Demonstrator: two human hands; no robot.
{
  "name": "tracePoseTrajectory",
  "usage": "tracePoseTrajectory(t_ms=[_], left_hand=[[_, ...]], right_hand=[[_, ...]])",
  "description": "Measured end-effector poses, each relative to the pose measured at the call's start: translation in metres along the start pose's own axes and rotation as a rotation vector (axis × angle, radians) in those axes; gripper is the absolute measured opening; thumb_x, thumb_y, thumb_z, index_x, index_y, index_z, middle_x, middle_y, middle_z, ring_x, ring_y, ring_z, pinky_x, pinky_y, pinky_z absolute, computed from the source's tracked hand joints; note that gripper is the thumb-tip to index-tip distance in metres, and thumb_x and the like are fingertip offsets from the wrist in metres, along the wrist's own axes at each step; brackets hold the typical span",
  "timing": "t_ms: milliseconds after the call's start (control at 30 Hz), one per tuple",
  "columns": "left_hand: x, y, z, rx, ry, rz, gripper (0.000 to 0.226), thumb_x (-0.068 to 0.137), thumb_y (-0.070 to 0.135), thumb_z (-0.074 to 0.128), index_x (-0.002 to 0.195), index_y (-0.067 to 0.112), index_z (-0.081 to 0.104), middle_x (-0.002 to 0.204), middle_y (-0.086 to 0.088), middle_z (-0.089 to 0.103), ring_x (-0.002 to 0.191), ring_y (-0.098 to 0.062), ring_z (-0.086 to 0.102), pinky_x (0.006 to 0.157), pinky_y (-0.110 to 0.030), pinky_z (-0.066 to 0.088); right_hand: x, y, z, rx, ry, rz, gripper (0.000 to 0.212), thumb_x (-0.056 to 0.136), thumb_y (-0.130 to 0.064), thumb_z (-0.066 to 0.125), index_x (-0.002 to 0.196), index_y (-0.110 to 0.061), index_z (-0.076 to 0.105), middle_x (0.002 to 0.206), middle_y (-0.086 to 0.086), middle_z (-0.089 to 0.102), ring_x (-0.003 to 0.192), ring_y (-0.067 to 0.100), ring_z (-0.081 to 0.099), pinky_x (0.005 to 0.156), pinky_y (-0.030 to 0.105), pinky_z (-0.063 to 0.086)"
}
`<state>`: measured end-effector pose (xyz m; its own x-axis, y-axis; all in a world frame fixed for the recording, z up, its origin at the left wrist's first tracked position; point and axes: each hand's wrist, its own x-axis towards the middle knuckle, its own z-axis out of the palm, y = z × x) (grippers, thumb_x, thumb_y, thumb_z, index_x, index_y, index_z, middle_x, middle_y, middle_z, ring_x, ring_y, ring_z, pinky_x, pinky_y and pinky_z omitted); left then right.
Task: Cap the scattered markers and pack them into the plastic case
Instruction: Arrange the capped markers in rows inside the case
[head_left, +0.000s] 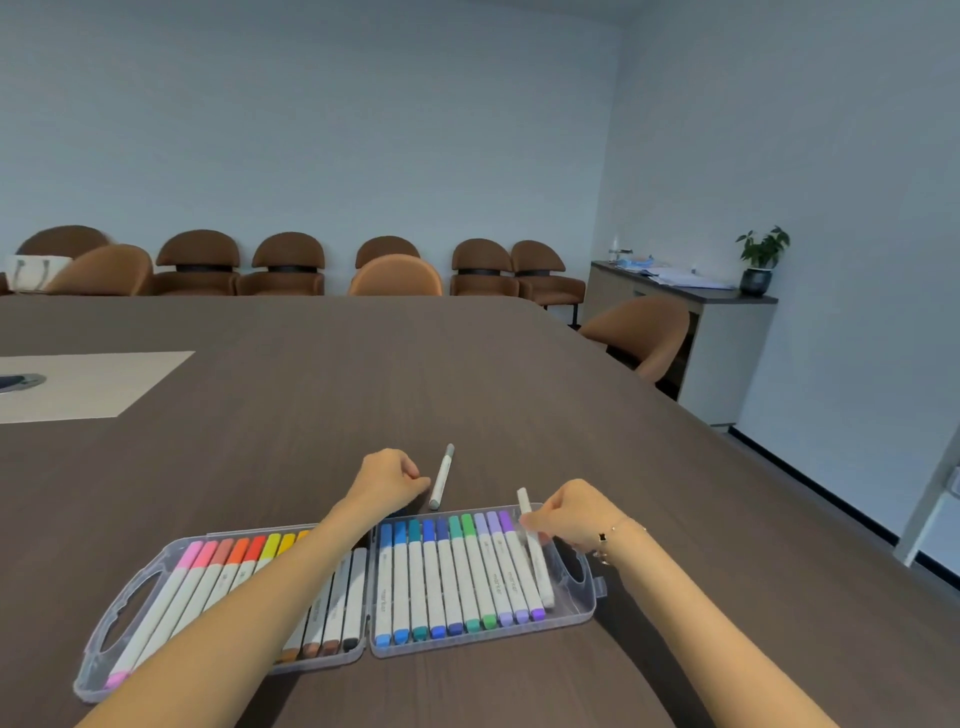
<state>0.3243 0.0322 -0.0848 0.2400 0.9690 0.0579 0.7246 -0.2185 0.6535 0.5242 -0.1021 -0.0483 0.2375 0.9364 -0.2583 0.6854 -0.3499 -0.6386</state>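
Observation:
An open clear plastic case (582, 608) lies near the table's front edge, both halves filled with rows of capped markers. My right hand (571, 514) pinches a white marker (535, 551) over the right end of the right half, beside the purple markers. A grey-capped marker (441, 475) lies loose on the table just behind the case. My left hand (387, 478) sits curled right next to that loose marker's left side, and I cannot tell whether it holds anything. My left forearm crosses the left half and hides some markers.
The dark wood table (363, 364) stretches far ahead, with a pale mat (88, 384) at the left. Brown chairs (395, 270) line the far edge and wall. A sideboard (727, 322) with a plant stands at the right.

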Motion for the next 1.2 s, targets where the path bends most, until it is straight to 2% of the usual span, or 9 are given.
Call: tracePoseTrajectory(t_ms=[100,200,367,533,667,733,900,1067,1200], left_hand=[[0.013,0.009,0.01,0.027,-0.019,-0.009,0.021,0.087,0.029,0.065,0.071,0.017,0.06,0.08,-0.003,0.062,0.07,-0.007,0.053,0.065,-0.021,0.044],[0.027,0.017,0.018,0.05,-0.027,-0.025,0.034,0.087,0.04,0.063,0.073,0.009,0.067,0.078,-0.009,0.065,0.071,-0.014,0.06,0.067,-0.024,0.048],[0.035,0.029,0.025,0.057,-0.103,-0.035,0.033,0.084,0.043,0.066,0.064,0.017,0.062,0.064,0.002,0.058,0.067,-0.01,0.057,0.059,-0.018,0.042],[0.042,0.037,0.024,0.11,-0.231,-0.147,0.027,0.083,0.037,0.068,0.086,0.01,0.067,0.07,0.001,0.064,0.063,-0.008,0.061,0.063,-0.018,0.05],[0.042,0.047,0.024,0.127,-0.247,-0.192,0.022,0.082,0.029,0.069,0.078,0.01,0.059,0.07,-0.001,0.063,0.057,-0.008,0.059,0.053,-0.015,0.049],[0.039,0.052,0.025,0.129,-0.256,-0.191,0.022,0.081,0.029,0.07,0.077,0.011,0.057,0.07,-0.002,0.063,0.056,-0.009,0.059,0.056,-0.017,0.051],[0.027,0.055,0.024,0.039,-0.24,-0.092,0.021,0.083,0.033,0.068,0.075,0.014,0.064,0.07,0.003,0.063,0.065,-0.008,0.061,0.061,-0.016,0.047],[-0.005,0.064,-0.003,-0.278,-0.163,0.121,0.009,0.084,0.03,0.069,0.083,0.02,0.07,0.082,0.007,0.067,0.074,-0.006,0.067,0.058,-0.01,0.048],[-0.031,0.077,-0.026,-0.292,-0.282,0.195,0.012,0.081,0.034,0.071,0.084,0.023,0.073,0.086,0.005,0.071,0.076,-0.006,0.068,0.063,-0.012,0.051]], right_hand=[[0.005,0.001,0.007,-0.046,0.077,0.011,0.03,0.082,-0.039,0.068,0.076,-0.01,0.065,0.055,-0.002,0.049,0.045,0.006,0.04,0.05,0.019,0.035],[0.007,0.005,0.015,-0.077,0.107,-0.003,0.029,0.082,-0.041,0.068,0.079,-0.013,0.067,0.063,-0.002,0.059,0.052,0.007,0.05,0.053,0.019,0.04],[-0.005,0.019,0.025,-0.113,0.219,-0.109,0.026,0.086,-0.042,0.062,0.072,-0.021,0.055,0.075,-0.002,0.067,0.062,0.01,0.059,0.061,0.024,0.05],[-0.012,0.028,0.032,-0.236,0.297,-0.266,0.026,0.091,-0.044,0.053,0.076,-0.024,0.045,0.069,-0.008,0.056,0.061,0.005,0.049,0.063,0.025,0.046],[-0.014,0.03,0.034,-0.387,0.357,-0.353,0.026,0.096,-0.044,0.044,0.081,-0.023,0.04,0.066,-0.011,0.044,0.066,0.009,0.045,0.054,0.02,0.034],[-0.012,0.03,0.035,-0.383,0.353,-0.363,0.026,0.096,-0.044,0.044,0.082,-0.023,0.041,0.069,-0.01,0.048,0.069,0.008,0.049,0.056,0.02,0.038],[-0.004,0.036,0.026,0.021,0.235,-0.275,0.024,0.09,-0.039,0.058,0.081,-0.017,0.057,0.082,0.001,0.066,0.072,0.013,0.06,0.065,0.025,0.049],[0.0,0.032,0.007,0.351,0.361,-0.275,0.017,0.095,-0.029,0.05,0.093,-0.021,0.065,0.083,-0.005,0.067,0.077,0.008,0.063,0.075,0.022,0.053],[-0.002,0.004,-0.002,0.439,0.341,-0.36,0.018,0.094,-0.032,0.053,0.104,-0.024,0.065,0.09,-0.008,0.068,0.068,0.0,0.058,0.056,0.008,0.043]])
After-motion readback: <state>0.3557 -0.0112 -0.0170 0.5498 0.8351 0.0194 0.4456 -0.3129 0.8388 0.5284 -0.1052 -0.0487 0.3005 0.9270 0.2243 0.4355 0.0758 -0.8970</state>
